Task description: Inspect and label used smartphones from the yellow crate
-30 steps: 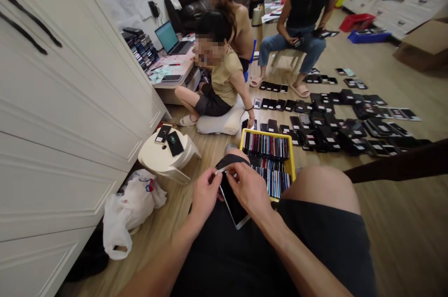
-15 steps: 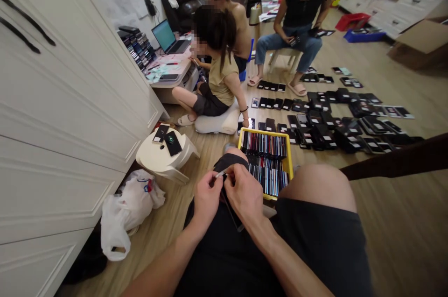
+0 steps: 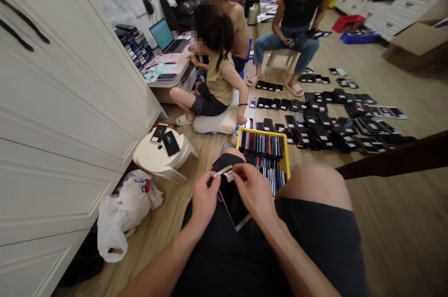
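Note:
A phone [image 3: 234, 201] with a dark screen and pale edges lies on my lap, between my two hands. My left hand [image 3: 205, 198] is closed, its thumb and finger pinching a narrow pale piece [image 3: 223, 171] at the phone's top end. My right hand [image 3: 255, 188] pinches a small crumpled whitish scrap [image 3: 229, 176] over the top of the screen. Just beyond my knees stands a yellow crate [image 3: 287, 159] packed with upright phones [image 3: 261, 144].
On the left, a white stool [image 3: 150, 157] holds two phones, with a white plastic bag [image 3: 131, 203] below. Rows of phones [image 3: 318, 133] cover the floor ahead. One person [image 3: 222, 80] sits low by the desk; two more sit behind. A dark bar crosses at right.
My right hand has moved slightly right, away from my left. More of the phone's screen now shows, and the whitish scrap has come into view. The whole view has shifted slightly.

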### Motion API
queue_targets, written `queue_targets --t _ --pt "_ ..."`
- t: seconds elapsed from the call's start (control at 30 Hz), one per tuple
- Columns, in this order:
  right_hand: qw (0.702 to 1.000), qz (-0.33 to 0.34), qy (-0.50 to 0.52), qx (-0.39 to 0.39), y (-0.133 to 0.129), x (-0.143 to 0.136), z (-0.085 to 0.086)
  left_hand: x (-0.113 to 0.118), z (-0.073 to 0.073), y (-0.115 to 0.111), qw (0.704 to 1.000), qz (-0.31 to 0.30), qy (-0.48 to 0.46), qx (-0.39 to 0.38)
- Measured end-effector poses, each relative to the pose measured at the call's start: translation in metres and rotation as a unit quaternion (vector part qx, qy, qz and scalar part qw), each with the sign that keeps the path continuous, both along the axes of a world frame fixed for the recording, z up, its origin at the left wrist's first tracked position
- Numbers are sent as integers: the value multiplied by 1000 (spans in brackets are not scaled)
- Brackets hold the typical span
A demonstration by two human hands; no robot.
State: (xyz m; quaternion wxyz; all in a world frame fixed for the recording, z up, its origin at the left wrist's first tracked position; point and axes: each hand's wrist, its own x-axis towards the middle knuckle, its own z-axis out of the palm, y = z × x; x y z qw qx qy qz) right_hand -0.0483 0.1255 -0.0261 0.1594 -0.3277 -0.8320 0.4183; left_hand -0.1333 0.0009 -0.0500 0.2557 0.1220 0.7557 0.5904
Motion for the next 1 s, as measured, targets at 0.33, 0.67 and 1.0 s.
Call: queue_targets --t 0.33,0.67,1.0 --pt "997 51 -62 -5 26 -4 -2 -3 -1 -3 999 -20 -20 19" --pt "981 113 -110 117 32 -8 -4 -5 -8 -3 1000 -25 -3 3" --pt "965 191 -133 118 50 -14 -2 -8 -4 11 997 -25 33 -68"
